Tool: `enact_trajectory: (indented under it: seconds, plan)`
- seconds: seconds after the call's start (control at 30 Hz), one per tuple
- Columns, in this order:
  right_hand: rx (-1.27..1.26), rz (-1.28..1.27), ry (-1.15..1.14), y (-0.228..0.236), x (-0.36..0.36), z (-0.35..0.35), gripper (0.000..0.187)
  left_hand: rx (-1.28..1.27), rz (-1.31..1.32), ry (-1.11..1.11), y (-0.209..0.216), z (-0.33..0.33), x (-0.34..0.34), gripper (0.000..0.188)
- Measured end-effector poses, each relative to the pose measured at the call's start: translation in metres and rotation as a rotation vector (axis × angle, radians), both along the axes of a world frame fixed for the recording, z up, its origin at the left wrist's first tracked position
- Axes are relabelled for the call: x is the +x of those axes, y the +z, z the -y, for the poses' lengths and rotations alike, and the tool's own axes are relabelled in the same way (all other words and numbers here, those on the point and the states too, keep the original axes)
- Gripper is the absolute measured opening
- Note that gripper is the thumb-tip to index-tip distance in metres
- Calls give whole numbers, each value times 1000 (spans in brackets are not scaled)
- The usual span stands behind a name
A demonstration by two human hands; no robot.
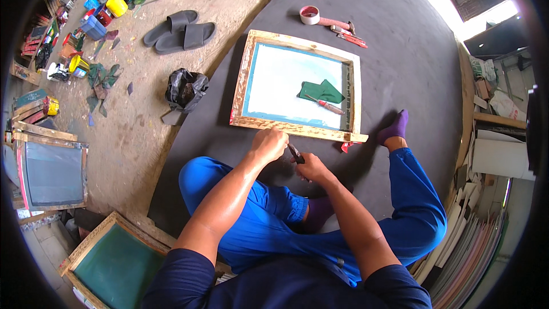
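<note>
A wooden screen-printing frame (303, 128) with pale mesh lies flat on the dark mat in front of me. Closed at its near edge is my left hand (270, 145); whatever its fingers hold is hidden. My right hand (313, 168), just below and to the right, is wrapped round a slim dark hand tool (295, 153), whose tip points up toward the left hand. The tool's exact kind does not show. On the mesh rest a green piece of cloth (323, 91) and a screwdriver (326, 104). A small red scrap (346, 147) sits by the frame's near right corner.
Beyond the frame are a tape roll (309, 15), a hammer (337, 23) and red-handled cutters (350, 36). Left are a black plastic bag (186, 90), slides (186, 37) and paint tubs (117, 6). Other screens (54, 171) stand lower left; stacked sheets (469, 252) line the right.
</note>
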State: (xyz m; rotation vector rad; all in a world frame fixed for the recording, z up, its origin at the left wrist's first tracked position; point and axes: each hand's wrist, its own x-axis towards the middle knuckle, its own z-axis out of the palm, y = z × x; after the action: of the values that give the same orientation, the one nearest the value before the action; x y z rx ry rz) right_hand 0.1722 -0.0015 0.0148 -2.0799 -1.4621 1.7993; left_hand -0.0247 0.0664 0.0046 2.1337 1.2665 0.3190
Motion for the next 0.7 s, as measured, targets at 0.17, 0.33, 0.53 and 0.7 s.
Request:
enact_trajectory:
  seconds: [0.17, 0.33, 0.53, 0.7]
  plan:
    - [-40, -241, -70, 9, 9, -6, 21, -29, -89, 16, 5, -1, -2, 10]
    - [-1, -33, -117, 3, 10, -26, 25, -105, -340, -39, 0, 0, -5, 15]
    - [-81, -9, -111, -7, 9, -40, 28, -272, -444, -149, 24, 2, -2, 38]
    - [-122, 25, -27, 4, 5, -52, 27, -271, -393, -154, 27, 0, -4, 46]
